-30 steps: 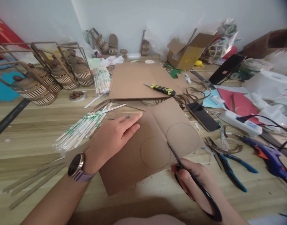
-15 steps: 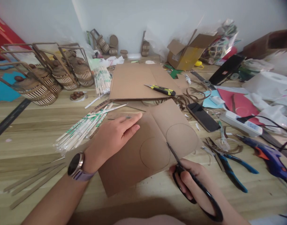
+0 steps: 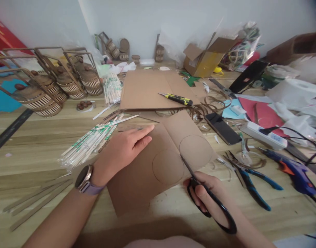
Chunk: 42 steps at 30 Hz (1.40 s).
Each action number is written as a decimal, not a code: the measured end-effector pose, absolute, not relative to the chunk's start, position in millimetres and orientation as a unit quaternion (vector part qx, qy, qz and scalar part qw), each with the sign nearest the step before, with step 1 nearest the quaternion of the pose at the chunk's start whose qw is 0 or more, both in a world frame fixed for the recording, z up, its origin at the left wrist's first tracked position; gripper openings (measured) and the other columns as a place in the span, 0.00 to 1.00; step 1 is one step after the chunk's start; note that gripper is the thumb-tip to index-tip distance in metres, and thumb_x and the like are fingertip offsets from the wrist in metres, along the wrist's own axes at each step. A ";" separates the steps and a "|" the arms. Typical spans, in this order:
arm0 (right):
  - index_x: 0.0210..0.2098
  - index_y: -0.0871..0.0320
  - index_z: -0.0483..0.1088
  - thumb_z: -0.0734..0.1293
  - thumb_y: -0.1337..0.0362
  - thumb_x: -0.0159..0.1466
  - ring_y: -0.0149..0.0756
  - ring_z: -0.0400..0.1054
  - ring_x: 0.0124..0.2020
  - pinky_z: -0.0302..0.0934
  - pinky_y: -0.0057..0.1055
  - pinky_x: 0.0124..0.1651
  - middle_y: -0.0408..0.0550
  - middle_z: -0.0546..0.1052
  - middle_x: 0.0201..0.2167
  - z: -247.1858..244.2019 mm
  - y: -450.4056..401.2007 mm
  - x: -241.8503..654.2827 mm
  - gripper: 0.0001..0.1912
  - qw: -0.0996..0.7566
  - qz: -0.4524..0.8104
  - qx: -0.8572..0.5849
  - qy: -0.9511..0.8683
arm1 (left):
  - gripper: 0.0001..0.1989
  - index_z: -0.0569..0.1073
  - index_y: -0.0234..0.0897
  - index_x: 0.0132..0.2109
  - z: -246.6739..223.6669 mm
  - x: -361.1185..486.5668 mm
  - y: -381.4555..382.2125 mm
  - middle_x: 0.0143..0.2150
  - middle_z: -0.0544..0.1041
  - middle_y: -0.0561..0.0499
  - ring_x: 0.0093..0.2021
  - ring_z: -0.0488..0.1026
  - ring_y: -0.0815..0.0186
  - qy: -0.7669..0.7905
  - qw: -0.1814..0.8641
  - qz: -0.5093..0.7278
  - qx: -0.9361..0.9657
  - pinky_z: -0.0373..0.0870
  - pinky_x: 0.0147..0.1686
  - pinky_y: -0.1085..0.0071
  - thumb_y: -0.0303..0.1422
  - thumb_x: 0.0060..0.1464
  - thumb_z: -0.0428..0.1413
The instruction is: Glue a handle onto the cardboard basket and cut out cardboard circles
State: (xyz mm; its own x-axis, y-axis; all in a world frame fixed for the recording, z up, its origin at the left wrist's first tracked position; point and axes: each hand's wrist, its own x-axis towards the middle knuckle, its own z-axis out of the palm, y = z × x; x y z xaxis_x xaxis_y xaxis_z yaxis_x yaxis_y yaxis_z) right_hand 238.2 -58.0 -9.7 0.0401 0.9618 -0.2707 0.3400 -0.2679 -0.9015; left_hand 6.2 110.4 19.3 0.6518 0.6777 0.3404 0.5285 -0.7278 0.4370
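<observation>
A brown cardboard sheet (image 3: pixel 137 186) with two drawn circles lies tilted in front of me. My left hand (image 3: pixel 124 148) rests on its far left part, index finger stretched out and thumb apart; the other fingers are hidden. In my right hand (image 3: pixel 207 193) is a pair of black-handled scissors (image 3: pixel 217 203), fingers through the loops. The blades sit at the sheet between the two circles, along a line where the right part stands at a slightly different angle. Beyond the sheet, a yellow-and-black utility knife (image 3: pixel 177 99) lies on a larger cardboard piece (image 3: pixel 145 89).
Bagged sticks (image 3: pixel 91 141) and brown strips (image 3: pixel 41 203) lie left, below woven baskets (image 3: pixel 92 81) with handles. To the right are a phone (image 3: pixel 222 128), blue-handled pliers (image 3: pixel 253 186), a glue gun (image 3: pixel 297 172) and a power strip (image 3: pixel 266 136). An opened box (image 3: pixel 207 62) stands behind.
The scissors, my right hand and the cardboard sheet have shifted slightly left. My left hand has moved a little left with the sheet, still resting on it.
</observation>
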 end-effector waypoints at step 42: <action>0.22 0.55 0.62 0.58 0.29 0.60 0.26 0.49 0.14 0.43 0.27 0.16 0.36 0.57 0.12 -4.4 -57.5 236.1 0.34 0.341 0.455 -0.649 -0.505 | 0.21 0.69 0.43 0.64 20.0 10.4 103.7 0.54 0.80 0.45 0.59 0.74 0.52 0.346 0.117 0.253 0.896 0.71 0.58 0.54 0.40 0.69 0.47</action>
